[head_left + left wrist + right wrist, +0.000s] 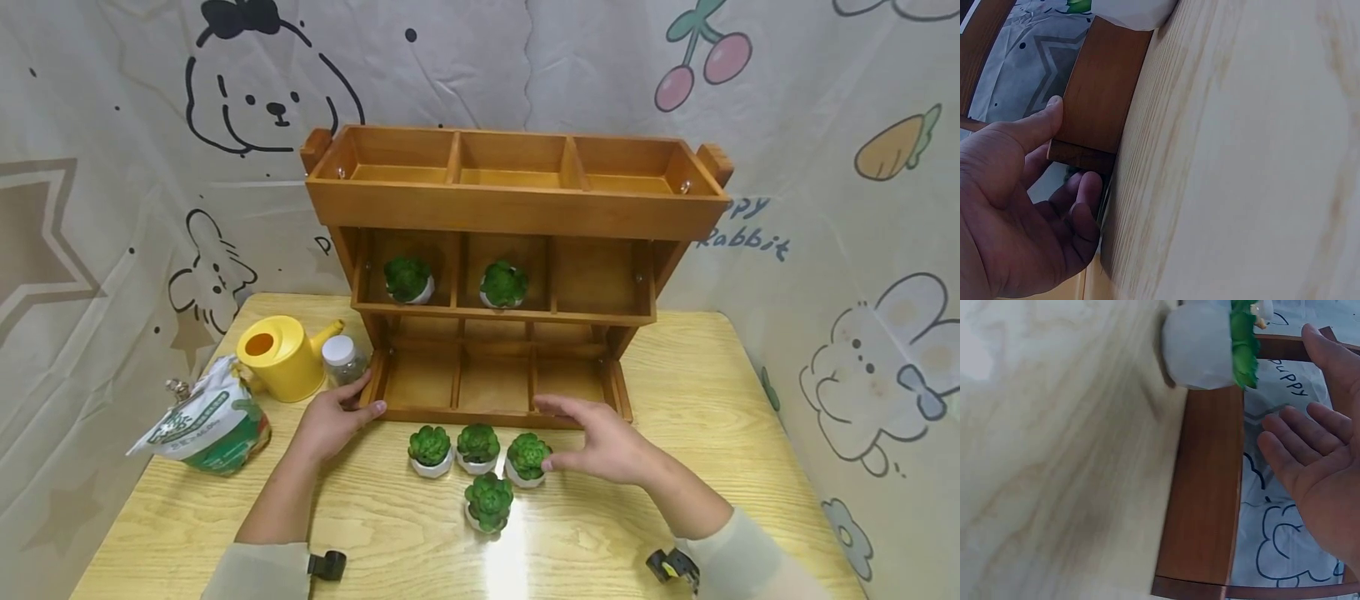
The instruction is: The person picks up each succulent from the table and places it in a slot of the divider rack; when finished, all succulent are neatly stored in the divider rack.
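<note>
A three-tier wooden shelf [517, 208] stands on the table, each tier split into three compartments. My left hand [333, 421] grips the front left corner of its bottom tier [1100, 94], thumb on the front board and fingers curled at the side. With fingers extended and nothing held, my right hand [603, 442] hovers at the front of the bottom tier, beside a potted succulent [528, 457]. Two more succulents [431, 450] [478, 447] line up to its left, and another succulent [489, 502] sits nearer me. The middle tier holds a left succulent [407, 278] and a centre one [504, 283].
Left of the shelf are a yellow watering can [288, 358], a clear jar with a white lid [343, 360] and a green-and-white bag [213, 421]. A printed cloth [487, 67] hangs behind and at both sides of the table [390, 550].
</note>
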Motion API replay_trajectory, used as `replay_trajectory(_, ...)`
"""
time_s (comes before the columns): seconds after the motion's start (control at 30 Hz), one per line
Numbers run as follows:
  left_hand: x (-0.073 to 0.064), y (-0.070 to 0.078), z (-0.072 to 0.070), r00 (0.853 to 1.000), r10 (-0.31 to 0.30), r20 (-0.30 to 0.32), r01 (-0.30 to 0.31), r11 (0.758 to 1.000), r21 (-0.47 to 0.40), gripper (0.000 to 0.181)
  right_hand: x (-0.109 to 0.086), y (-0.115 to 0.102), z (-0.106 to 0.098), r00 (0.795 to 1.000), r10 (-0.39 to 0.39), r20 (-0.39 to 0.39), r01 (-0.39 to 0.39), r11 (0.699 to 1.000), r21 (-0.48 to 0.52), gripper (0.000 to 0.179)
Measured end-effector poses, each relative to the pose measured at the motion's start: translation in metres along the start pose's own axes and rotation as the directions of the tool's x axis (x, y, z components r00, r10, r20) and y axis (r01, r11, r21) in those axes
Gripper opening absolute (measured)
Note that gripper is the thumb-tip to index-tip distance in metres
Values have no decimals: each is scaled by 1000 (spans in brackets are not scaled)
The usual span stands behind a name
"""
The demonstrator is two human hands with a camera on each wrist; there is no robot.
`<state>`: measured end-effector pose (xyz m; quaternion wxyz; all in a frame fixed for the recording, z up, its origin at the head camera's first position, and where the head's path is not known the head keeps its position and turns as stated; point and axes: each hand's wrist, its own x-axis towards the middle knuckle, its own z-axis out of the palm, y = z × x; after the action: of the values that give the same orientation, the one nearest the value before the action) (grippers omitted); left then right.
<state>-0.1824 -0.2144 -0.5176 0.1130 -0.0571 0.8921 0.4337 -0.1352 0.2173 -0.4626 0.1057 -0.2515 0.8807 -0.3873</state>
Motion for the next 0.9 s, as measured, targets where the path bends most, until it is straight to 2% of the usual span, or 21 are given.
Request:
replay_trajectory(0.47, -3, -2, 1, 1000, 26, 5, -26, 1000, -10, 74, 0, 12, 23, 996, 14, 90, -13, 1000, -6, 95)
replay_trajectory(0.9, -2, 1, 0, 999, 32, 2, -32, 999, -12, 74, 2, 18, 37, 994, 27, 106, -30, 999, 30, 95)
